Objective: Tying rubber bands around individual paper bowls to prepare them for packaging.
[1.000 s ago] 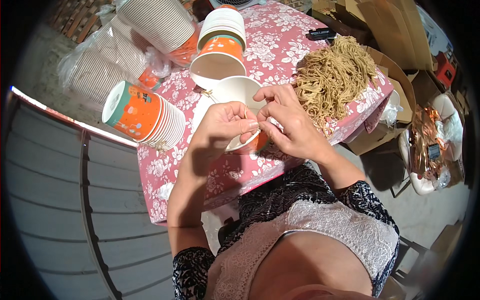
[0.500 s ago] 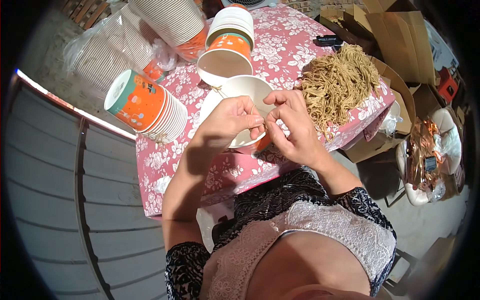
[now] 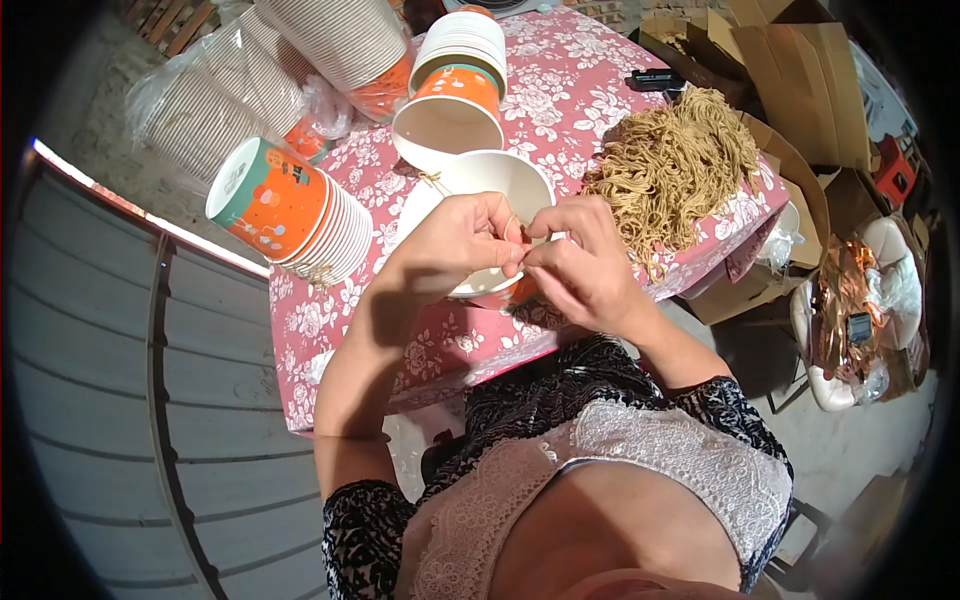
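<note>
— Over the pink floral table (image 3: 600,90), what's in hand?
— My left hand (image 3: 455,240) and right hand (image 3: 580,265) pinch a thin cord (image 3: 512,222) together at the white paper bowl's (image 3: 500,180) near rim.
— How far along?
— I'd judge early: the cord heap (image 3: 670,165) at two o'clock looks large, the cup stack (image 3: 300,215) lies at ten.

Worktop (image 3: 580,90): bare floral cloth lies open beyond the white cup (image 3: 495,180). Left passage blocked by a lying cup stack (image 3: 295,215); ahead by an orange cup stack (image 3: 455,100); right by a heap of tan cord (image 3: 670,165).
</note>
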Tool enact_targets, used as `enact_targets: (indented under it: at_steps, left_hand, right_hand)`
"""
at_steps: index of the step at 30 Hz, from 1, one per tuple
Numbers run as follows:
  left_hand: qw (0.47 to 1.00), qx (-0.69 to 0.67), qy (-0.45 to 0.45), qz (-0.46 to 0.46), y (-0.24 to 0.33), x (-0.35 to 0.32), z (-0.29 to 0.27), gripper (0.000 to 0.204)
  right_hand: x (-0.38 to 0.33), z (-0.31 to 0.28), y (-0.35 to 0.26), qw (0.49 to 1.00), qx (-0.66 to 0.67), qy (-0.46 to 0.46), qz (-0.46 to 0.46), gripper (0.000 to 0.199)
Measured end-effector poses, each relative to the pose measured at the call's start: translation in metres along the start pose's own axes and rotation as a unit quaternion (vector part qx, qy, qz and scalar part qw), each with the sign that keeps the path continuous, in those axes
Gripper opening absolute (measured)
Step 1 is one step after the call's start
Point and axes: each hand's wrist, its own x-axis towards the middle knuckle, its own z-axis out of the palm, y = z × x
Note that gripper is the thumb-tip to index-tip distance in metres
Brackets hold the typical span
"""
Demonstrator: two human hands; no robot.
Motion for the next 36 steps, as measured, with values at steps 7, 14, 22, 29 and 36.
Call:
enact_targets:
  at_steps: [7,14,22,29,36]
  left_hand:
    - [0.996,0.071,0.062,0.009,0.0,-0.007,0.018,0.008]
    - [0.844,0.433,0.24,0.208,-0.015,-0.01,0.044,0.015]
    - [0.784,0.48,0.277,0.279,-0.019,-0.009,0.05,0.017]
    - [0.804,0.45,0.279,0.272,-0.016,-0.01,0.051,0.019]
    - [0.804,0.445,0.276,0.282,-0.019,-0.01,0.045,0.019]
  right_hand:
    - [0.006,-0.01,0.018,0.994,-0.082,-0.056,0.049,0.008]
    - [0.016,-0.013,0.006,0.989,-0.053,-0.11,0.089,0.011]
    - [0.019,-0.011,0.006,0.981,-0.041,-0.155,0.108,0.015]
    - [0.009,-0.004,0.023,0.97,0.078,-0.163,0.162,0.019]
    - [0.004,0.002,0.027,0.959,0.161,-0.124,0.198,0.023]
